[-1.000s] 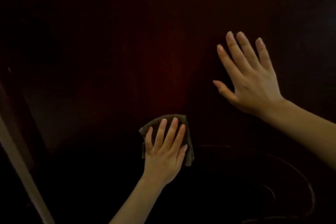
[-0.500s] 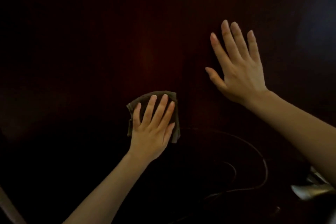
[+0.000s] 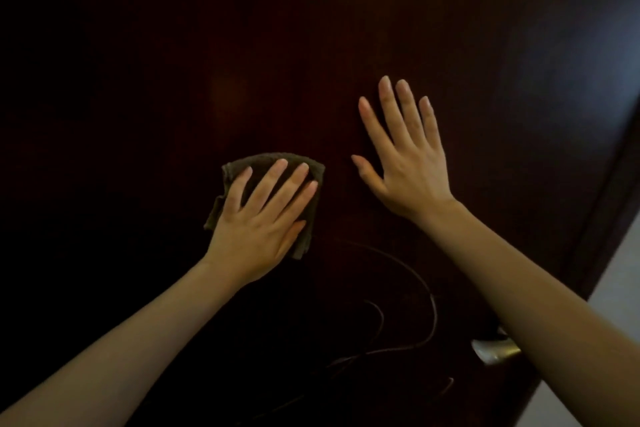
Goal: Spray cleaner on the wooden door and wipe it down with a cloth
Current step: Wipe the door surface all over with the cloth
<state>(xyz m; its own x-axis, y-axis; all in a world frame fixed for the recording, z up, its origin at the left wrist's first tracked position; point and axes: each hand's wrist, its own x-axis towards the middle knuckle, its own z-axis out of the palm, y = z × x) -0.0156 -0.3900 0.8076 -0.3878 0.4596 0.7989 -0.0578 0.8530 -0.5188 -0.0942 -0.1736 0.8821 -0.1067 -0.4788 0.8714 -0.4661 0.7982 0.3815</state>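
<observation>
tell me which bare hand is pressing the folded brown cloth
The left hand, flat over the folded brown cloth on the dark wooden door; the right hand touches bare wood.

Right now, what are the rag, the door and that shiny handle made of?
The rag looks like soft, matte woven cloth: nubbly surface, folded floppy edges. The door seems dark reddish wood with a glossy varnish, since it shows soft glare patches. The handle is probably brushed metal, pale and reflective, though half hidden.

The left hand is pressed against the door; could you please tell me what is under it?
Under the left hand lies a folded brown cloth, flat against the dark wooden door. Its edges show around the fingers; the middle and the wood behind are covered.
</observation>
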